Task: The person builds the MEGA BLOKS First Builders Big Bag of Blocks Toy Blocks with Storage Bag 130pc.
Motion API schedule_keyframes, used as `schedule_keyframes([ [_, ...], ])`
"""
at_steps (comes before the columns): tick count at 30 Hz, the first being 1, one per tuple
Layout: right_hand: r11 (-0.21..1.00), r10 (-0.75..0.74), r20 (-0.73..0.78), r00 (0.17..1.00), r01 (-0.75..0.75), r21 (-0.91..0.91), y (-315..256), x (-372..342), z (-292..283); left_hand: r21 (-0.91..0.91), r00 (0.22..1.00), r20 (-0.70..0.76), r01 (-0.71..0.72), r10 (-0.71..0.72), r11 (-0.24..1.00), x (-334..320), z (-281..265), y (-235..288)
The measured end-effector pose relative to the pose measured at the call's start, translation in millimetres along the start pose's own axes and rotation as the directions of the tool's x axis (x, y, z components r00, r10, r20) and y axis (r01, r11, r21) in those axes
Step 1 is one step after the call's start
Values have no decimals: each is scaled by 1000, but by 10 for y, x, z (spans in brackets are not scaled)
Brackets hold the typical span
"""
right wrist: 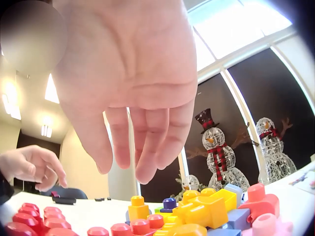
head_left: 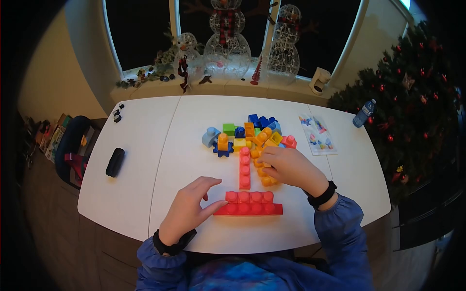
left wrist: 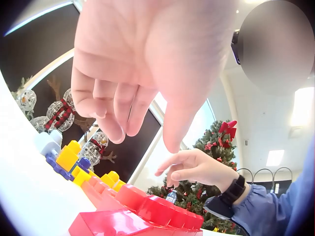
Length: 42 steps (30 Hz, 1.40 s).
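Note:
My left hand (head_left: 191, 206) hovers at the left end of two long red toy building bricks (head_left: 257, 209) lying side by side near the table's front. Its thumb (left wrist: 179, 123) and loosely bent fingers hold nothing. Another long red brick (head_left: 245, 169) points away from me behind them, studs up. Over the yellow-orange bricks (head_left: 268, 181) to its right hangs my right hand (head_left: 293, 167). The right wrist view shows its fingers (right wrist: 147, 142) pointing down above the bricks, nothing gripped between them.
A pile of mixed bricks, with a blue gear-shaped piece (head_left: 223, 150), fills the table's middle. A picture sheet (head_left: 318, 138) and water bottle (head_left: 364, 113) are at the right, a black case (head_left: 115, 162) at the left. Wire snowmen (head_left: 227, 43) stand on the sill.

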State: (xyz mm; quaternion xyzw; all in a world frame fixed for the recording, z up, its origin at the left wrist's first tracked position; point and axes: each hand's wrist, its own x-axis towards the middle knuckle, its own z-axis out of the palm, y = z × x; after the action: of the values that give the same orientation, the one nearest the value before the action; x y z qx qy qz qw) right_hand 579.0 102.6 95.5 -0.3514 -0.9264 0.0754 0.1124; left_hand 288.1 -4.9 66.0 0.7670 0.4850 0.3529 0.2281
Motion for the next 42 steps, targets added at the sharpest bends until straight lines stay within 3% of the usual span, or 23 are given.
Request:
schedule_keyframes([
  [3,983,-127,15,992,127,-134,202,273,312,-2,1000,5,14,-14,1000,-7,2,8],
  [9,952,-141,138,980,172,-252,224,582,498,-11,1000,12,19,-19,1000,-27,-12,-23],
  [18,966,-86,183,979,127,-225,268,653,554,-12,1000,25,12,-11,1000,-17,11,-55],
  [21,994,-41,96,995,50,-96,292,595,505,-9,1000,30,9,-9,1000,-18,15,-59],
  [24,975,150,131,980,-124,-186,219,488,346,-4,1000,23,6,-6,1000,-24,2,-52],
  [27,945,260,262,929,-189,-267,95,358,286,1,1000,25,8,-8,1000,-28,7,-70],
  [33,916,92,72,993,-56,-397,223,156,691,-8,999,48,6,-5,1000,-26,39,-33],
  [39,875,102,75,992,-54,-482,105,164,673,-9,999,46,7,-7,1000,-49,27,-20],
  [42,846,32,-24,999,-40,-532,114,135,715,-13,999,52,17,-16,1000,-53,27,-19],
])
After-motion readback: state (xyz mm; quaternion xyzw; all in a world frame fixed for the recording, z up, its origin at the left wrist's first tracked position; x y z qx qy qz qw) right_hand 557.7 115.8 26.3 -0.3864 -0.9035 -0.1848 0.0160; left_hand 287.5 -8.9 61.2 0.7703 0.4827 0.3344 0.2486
